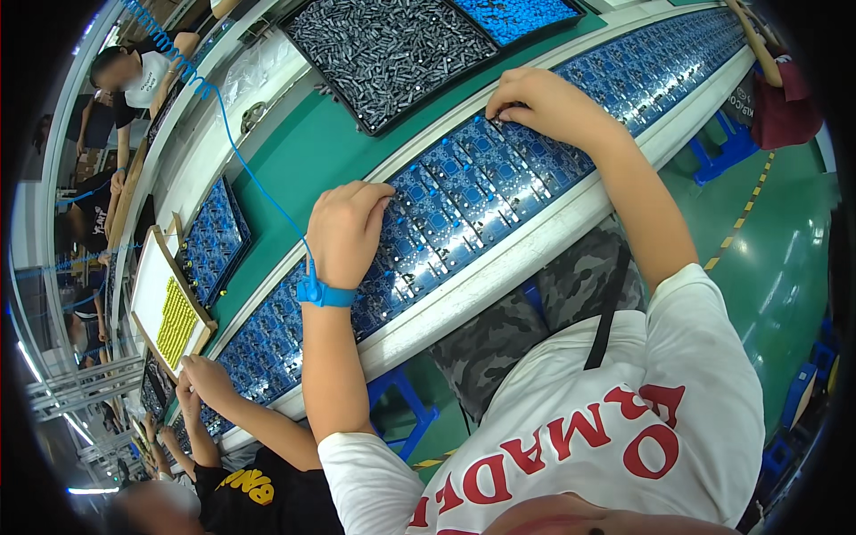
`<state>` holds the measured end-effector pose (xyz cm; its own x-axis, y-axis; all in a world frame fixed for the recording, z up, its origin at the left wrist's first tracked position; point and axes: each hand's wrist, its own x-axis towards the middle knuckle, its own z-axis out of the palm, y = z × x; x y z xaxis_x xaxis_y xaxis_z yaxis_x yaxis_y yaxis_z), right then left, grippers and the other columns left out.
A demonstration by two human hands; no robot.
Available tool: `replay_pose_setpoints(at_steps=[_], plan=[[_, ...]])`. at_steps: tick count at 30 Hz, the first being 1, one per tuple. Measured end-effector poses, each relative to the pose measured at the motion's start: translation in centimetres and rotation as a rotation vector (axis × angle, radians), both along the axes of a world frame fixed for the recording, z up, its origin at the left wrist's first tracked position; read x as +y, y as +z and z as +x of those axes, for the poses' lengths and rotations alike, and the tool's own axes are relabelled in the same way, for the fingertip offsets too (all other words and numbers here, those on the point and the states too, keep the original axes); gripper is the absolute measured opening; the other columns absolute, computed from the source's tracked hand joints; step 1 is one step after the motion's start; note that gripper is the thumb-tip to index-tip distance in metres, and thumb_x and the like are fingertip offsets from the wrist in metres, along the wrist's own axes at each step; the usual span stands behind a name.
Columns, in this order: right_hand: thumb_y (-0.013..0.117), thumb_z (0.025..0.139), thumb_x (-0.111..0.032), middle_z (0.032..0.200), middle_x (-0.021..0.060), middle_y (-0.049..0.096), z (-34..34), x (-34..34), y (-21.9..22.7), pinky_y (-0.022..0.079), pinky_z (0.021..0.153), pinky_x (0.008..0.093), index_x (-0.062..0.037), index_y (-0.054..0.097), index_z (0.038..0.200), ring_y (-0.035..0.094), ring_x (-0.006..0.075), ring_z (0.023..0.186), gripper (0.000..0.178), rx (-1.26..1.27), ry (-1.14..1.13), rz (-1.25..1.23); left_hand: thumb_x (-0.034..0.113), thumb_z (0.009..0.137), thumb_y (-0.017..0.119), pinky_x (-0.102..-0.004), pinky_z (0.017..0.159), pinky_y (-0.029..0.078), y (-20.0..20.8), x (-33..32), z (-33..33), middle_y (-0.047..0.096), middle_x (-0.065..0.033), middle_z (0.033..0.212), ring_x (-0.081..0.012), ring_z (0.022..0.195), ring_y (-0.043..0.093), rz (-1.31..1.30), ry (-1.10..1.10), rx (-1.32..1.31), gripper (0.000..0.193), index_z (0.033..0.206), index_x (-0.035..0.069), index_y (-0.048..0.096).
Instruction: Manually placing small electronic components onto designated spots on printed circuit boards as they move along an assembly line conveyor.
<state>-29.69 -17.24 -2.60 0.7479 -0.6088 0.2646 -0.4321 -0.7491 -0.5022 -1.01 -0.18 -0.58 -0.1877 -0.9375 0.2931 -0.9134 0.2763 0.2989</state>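
A long row of blue circuit boards [464, 183] runs along the line in front of me, dotted with small blue and dark parts. My left hand [343, 234] hovers over the boards with its fingers drawn together against the thumb. Whatever those fingertips hold is too small to make out. Around that wrist sits a blue wrist strap [323, 292] with a blue cord. Further right, my right hand [555, 102] is bent down to the far edge of the boards, its fingertips closed in a pinch. A tiny dark part may be at those fingertips, but I cannot tell.
Beyond the boards stands a black tray of dark cylindrical components [392, 58], beside a tray of blue components [522, 16]. At left are stacked blue boards [214, 241] and a wooden-framed tray of yellow parts [178, 321]. A co-worker's hand [209, 379] reaches in nearby.
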Motion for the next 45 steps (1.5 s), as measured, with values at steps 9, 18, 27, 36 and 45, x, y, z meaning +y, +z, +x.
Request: replay_pose_setpoints(at_steps=[9,18,27,36,45], plan=[[0.070,0.086,-0.012,0.093,0.0100,0.068,0.3,0.1,0.2,0.053,0.084,0.0404,-0.0057,0.072,0.092,0.065,0.0301,0.095,0.009,0.053,-0.064,0.002,0.008,0.088,0.067,-0.0416,0.082,0.050,0.4,-0.1,0.1,0.069,-0.0122,0.089,-0.0342,0.087,0.065,-0.002,-0.026,0.008,0.009,0.095,0.007,0.072],[0.068,0.088,-0.014,0.091,0.0093,0.068,0.3,0.0,0.3,0.051,0.086,0.0422,-0.0058,0.072,0.088,0.065,0.0307,0.096,0.009,0.068,-0.047,-0.015,0.002,0.090,0.064,-0.0428,0.076,0.050,1.2,0.0,-0.1,0.068,-0.0174,0.090,-0.0374,0.084,0.065,0.042,-0.030,0.016,0.011,0.098,0.001,0.071],[0.066,0.090,-0.014,0.088,0.0094,0.067,0.7,0.3,0.1,0.050,0.086,0.0426,-0.0054,0.071,0.086,0.064,0.0311,0.096,0.011,0.025,-0.042,0.012,0.005,0.089,0.066,-0.0434,0.083,0.049,1.3,0.3,-0.7,0.070,-0.0134,0.090,-0.0353,0.088,0.064,0.097,0.047,0.035,0.010,0.096,0.005,0.073],[0.066,0.091,-0.013,0.088,0.0094,0.066,0.4,0.2,0.8,0.050,0.085,0.0415,-0.0044,0.069,0.088,0.063,0.0295,0.095,0.009,-0.032,-0.034,0.109,0.002,0.090,0.064,-0.0413,0.076,0.051,1.3,-0.2,-0.4,0.070,-0.0168,0.091,-0.0356,0.084,0.066,0.060,-0.015,0.010,0.012,0.099,0.001,0.072],[0.066,0.090,-0.012,0.087,0.0089,0.066,0.0,0.1,0.9,0.050,0.084,0.0407,-0.0033,0.067,0.087,0.063,0.0290,0.094,0.009,0.001,0.002,0.115,0.001,0.089,0.065,-0.0405,0.076,0.052,1.2,-0.1,-0.4,0.070,-0.0157,0.092,-0.0346,0.084,0.066,0.057,-0.002,0.025,0.012,0.099,0.001,0.072]])
